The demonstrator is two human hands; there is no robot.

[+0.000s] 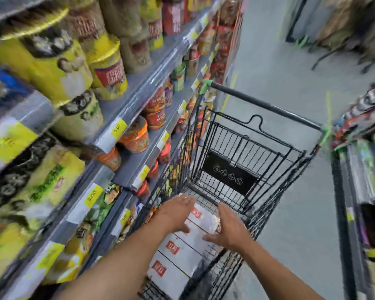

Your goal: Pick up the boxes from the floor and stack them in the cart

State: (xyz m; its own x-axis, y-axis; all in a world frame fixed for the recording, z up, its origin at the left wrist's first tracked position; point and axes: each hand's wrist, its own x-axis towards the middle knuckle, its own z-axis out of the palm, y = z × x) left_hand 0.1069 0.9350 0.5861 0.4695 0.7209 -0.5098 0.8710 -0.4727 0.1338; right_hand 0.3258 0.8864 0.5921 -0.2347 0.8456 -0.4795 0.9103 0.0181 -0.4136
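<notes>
Left hand: your left hand (178,211) reaches into the basket with its fingers straight and together, palm down over the shelf-side part of the top box; it curls round nothing.
Right hand: your right hand (228,229) has its fingers spread and extended at the aisle-side edge of the same box, with the thumb lying across the white face. Motion blur hides whether it actually presses on the box.
Top box: the top box (204,219) is white with a red label and lies flat between your two hands, inside the basket.
Boxes: the boxes (173,256) are white, each with a red label, and lie flat in a row from the near end of the basket toward the handle.
Long axis: each box seems to run across the basket, from the shelf side to the aisle side, with the red labels at the shelf-side end.
Cart: the cart (275,198) is black wire and stands just beside the shelves. Its handle (266,107), which has green ends, is at the far end from you, and a black panel (230,172) sits on the folding flap.
Shelves: the shelves (139,83) on your left are grey. They hold orange noodle cups (136,137) and have yellow price tags (118,127) on their edges.
Floor: the floor (290,61) is grey and runs ahead past the cart.
</notes>
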